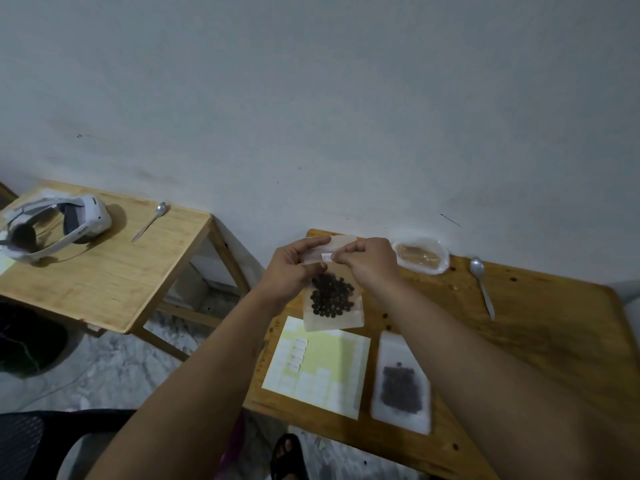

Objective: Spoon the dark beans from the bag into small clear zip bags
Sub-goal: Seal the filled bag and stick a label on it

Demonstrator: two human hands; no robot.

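Note:
I hold a small clear zip bag (pixel 333 306) upright above the right wooden table (pixel 540 327); dark beans fill its lower half. My left hand (pixel 294 268) grips its upper left edge. My right hand (pixel 369 261) pinches the top strip, where a small white label sits. A second clear zip bag (pixel 401 382) with dark beans lies flat on the table near my right forearm. A metal spoon (pixel 482 285) lies at the table's far right. The source bag of beans cannot be picked out.
A yellow sheet of white sticker labels (pixel 322 368) lies under the held bag. A clear packet with tan contents (pixel 420 255) sits by the wall. The left table (pixel 114 271) carries a white headset (pixel 59 226) and another spoon (pixel 150 221). A sandalled foot (pixel 289 455) shows below.

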